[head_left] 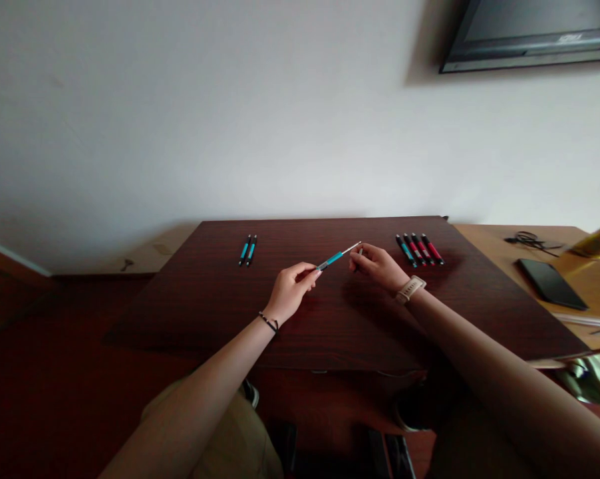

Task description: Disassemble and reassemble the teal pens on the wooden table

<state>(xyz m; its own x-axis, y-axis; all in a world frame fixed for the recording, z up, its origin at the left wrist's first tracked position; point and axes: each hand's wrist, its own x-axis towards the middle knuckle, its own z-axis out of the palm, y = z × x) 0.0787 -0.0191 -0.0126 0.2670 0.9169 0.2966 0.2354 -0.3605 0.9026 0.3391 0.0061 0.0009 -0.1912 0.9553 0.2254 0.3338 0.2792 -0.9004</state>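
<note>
— What do we see on the left of the tabletop (205, 313)?
— Two blue pens (247, 250) lying side by side. Next, our left hand (291, 291) pinches the lower end of a blue pen body (338, 256), held tilted above the wood.
— And the right hand (377, 266)?
— Its fingers are closed on a small dark piece by the pen's tip. Beyond, four pens (420, 249) lie in a row.

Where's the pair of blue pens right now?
In the head view, the pair of blue pens lies side by side at the table's far left, apart from the left hand, which holds a blue pen part.
</note>
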